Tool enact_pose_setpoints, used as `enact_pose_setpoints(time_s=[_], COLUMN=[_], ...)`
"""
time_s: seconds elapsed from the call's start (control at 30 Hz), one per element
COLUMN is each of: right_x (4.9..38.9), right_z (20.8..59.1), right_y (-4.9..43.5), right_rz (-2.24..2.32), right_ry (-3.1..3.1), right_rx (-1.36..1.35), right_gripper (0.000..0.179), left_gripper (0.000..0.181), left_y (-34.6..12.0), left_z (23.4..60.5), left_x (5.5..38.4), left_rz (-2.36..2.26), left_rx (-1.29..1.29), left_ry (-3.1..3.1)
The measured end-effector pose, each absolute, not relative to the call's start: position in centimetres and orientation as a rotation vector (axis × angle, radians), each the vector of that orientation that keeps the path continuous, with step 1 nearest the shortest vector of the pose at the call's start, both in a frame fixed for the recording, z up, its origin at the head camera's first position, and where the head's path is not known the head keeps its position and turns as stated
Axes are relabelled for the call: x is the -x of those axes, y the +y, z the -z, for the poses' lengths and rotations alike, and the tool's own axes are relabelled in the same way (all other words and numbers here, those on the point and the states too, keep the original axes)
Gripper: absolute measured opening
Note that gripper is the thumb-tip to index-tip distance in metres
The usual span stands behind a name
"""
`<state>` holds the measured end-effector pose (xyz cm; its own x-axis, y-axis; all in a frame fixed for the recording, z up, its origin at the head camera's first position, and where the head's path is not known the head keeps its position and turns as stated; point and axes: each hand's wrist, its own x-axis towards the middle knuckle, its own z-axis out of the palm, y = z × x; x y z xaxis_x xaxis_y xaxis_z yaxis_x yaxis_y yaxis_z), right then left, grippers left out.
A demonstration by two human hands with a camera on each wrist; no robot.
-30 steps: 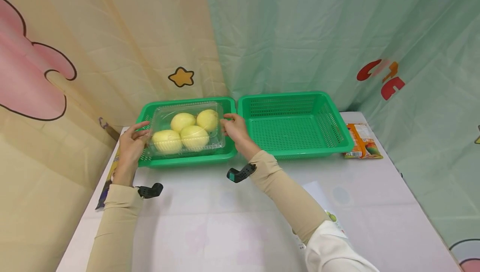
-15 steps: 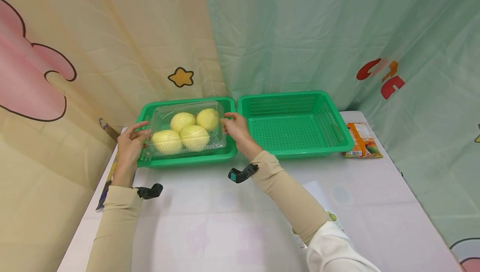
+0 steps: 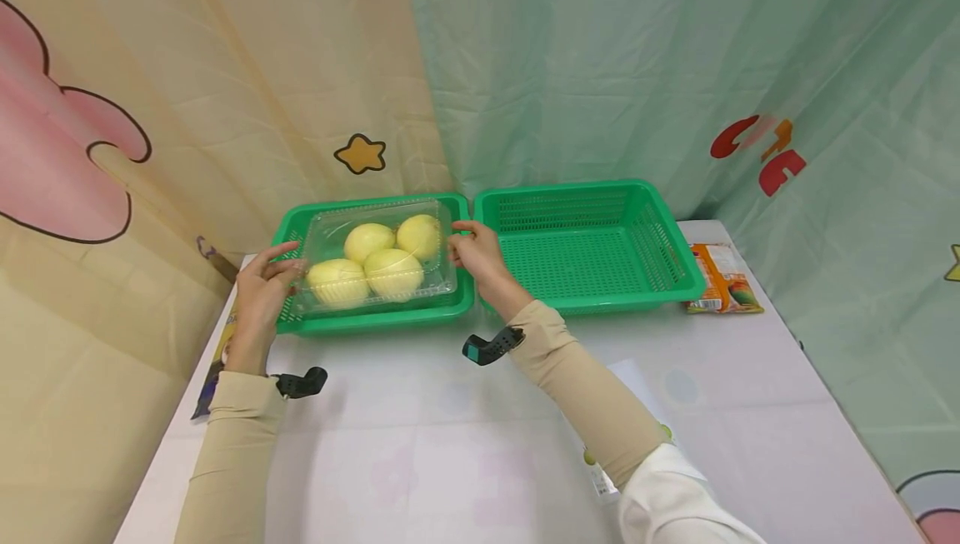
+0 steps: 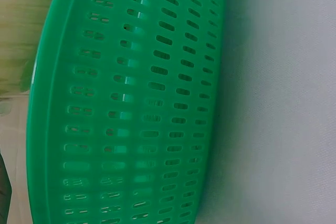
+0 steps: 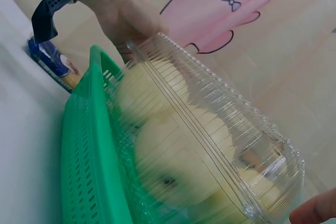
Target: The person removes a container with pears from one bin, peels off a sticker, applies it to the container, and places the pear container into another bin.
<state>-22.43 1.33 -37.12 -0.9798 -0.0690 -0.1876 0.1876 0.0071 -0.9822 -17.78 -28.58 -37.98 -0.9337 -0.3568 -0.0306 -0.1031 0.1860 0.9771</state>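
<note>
A clear plastic clamshell box (image 3: 324, 236) with several pale yellow round fruits (image 3: 393, 274) sits tilted in the left green basket (image 3: 375, 323), its upper part above the rim. My left hand (image 3: 258, 294) grips the box's left end. At the opposite end, my right hand (image 3: 480, 259) pinches the edge with curled fingers. The right wrist view has the ribbed lid (image 5: 210, 93) over the fruits, with one of my right fingertips (image 5: 317, 209) at its lower corner. Only the perforated basket wall (image 4: 142, 98) fills most of the left wrist view; the left hand is hidden there.
A second green basket (image 3: 585, 307) stands right beside the first, nothing in it. Beyond it lies an orange packet (image 3: 723, 279). A dark blue and yellow packet (image 3: 212, 373) lies left of my left wrist, and a white packet (image 3: 600, 481) is partly under my right forearm. Curtains hang behind the table.
The box has shifted very slightly to the right in the basket, and my right hand has moved a little right with it. My left hand has stayed nearly still.
</note>
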Motion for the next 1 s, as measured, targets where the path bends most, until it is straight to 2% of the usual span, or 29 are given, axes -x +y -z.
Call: enact_pose_setpoints(time_s=[1.0], right_x=[22.01], right_z=[36.20], right_y=[2.10], right_rz=[2.095], right_ry=[2.074], right_rx=[-0.083], right_gripper=[0.045], left_gripper=[0.038], left_y=[-28.42], left_z=[37.90], left_x=[17.80], left_rz=[1.851], left_rx=[-0.412], left_ry=[-2.206])
